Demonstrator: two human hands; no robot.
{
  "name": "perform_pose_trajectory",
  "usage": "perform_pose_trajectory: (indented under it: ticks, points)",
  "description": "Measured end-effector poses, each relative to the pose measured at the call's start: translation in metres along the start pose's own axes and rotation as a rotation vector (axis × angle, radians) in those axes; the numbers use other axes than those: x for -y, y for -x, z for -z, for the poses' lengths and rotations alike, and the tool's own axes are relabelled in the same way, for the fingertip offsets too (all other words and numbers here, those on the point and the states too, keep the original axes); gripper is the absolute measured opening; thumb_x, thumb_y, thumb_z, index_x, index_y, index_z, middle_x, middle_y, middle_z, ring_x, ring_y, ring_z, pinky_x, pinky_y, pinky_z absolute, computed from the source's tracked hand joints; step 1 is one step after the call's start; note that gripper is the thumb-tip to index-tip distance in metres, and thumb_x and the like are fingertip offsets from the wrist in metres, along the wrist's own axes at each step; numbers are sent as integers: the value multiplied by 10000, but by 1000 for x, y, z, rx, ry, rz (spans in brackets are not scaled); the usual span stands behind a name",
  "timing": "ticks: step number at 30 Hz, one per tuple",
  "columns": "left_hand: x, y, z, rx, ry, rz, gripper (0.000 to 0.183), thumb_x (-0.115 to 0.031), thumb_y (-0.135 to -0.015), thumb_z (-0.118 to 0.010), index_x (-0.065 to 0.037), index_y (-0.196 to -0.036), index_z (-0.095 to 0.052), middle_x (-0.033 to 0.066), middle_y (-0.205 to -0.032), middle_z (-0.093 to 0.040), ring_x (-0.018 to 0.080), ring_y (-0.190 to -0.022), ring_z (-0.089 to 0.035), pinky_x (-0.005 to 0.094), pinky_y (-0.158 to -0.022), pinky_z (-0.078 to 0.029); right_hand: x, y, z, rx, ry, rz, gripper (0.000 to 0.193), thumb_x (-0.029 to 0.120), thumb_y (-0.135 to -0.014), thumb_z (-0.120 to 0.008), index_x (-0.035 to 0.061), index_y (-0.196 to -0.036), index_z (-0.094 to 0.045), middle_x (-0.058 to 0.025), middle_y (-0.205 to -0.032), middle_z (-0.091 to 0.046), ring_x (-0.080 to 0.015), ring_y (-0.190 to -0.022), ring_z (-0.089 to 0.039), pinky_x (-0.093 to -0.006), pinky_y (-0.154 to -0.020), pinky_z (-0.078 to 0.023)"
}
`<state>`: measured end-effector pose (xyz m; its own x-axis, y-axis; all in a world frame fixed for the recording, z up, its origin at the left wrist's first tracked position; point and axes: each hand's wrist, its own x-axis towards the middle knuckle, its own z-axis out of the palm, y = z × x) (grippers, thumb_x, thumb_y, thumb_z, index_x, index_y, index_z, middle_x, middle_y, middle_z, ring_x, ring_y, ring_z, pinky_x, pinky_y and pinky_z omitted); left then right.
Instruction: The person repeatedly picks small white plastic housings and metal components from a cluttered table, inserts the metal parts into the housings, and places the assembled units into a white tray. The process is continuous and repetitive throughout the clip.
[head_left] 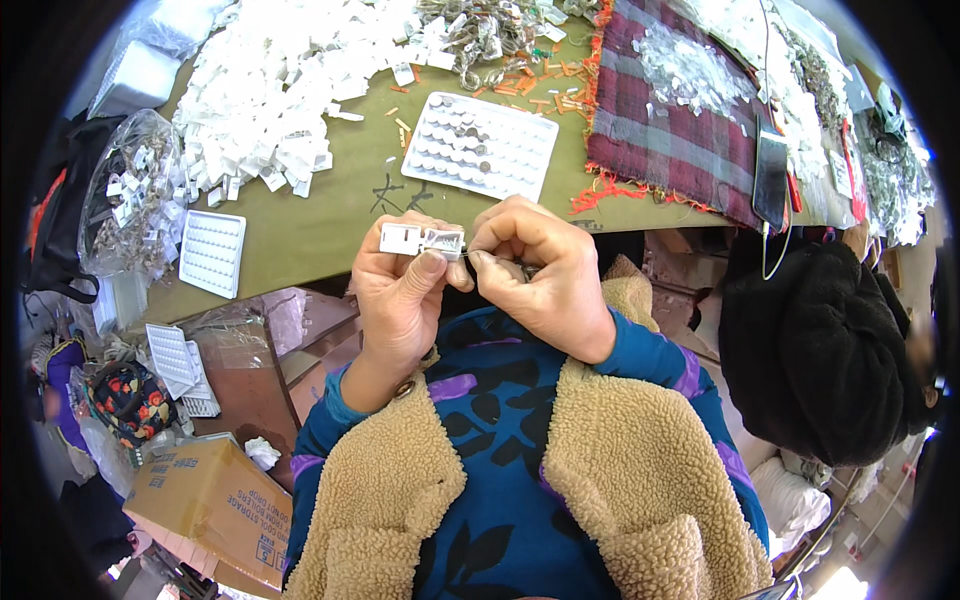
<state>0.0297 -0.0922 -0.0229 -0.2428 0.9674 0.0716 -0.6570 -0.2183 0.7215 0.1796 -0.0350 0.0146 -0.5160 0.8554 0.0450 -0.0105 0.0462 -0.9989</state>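
Observation:
Over the table's near edge, my left hand grips a small white plastic casing between thumb and fingers. The casing lies crosswise, and its right part looks open or see-through. My right hand is closed in a pinch right beside the casing's right end. Something thin, perhaps a wire, shows at its fingertips, too small to make out. Just beyond the hands lies a white tray with rows of round pockets, some holding small round dark or silvery pieces.
A big heap of white casings covers the far left. Wire bundles and orange strips lie at the back. To the right are a plaid cloth and a phone. Another tray sits at left, a cardboard box below.

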Motion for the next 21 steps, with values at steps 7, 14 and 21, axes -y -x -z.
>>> perform_pose_trajectory:
  ticks: [7,14,21]
  points:
    - [1,-1,-3,82,-227,-146,205,-22,-890,-696,22,-1011,-536,145,-1003,-619,159,-749,-651,270,-665,-558,-2,0,1,-156,388,439,151,-67,-763,-686,16,-874,-625,-59,-894,-597,-75,-582,-489,-225,-520,-417]
    - [1,-1,-6,87,-352,-281,216,-3,-872,-709,16,-996,-534,146,-998,-627,155,-764,-657,271,-692,-572,-2,1,4,-25,55,75,66,-22,-856,-664,-12,-901,-617,-23,-895,-612,-56,-671,-550,-205,-561,-441]
    - [-8,-1,1,77,-7,110,231,-116,-939,-653,36,-1088,-564,207,-1047,-657,191,-751,-686,293,-659,-599,3,-1,11,112,-374,-447,104,45,-886,-663,-44,-924,-626,-35,-775,-647,-65,-685,-585,-236,-571,-459]
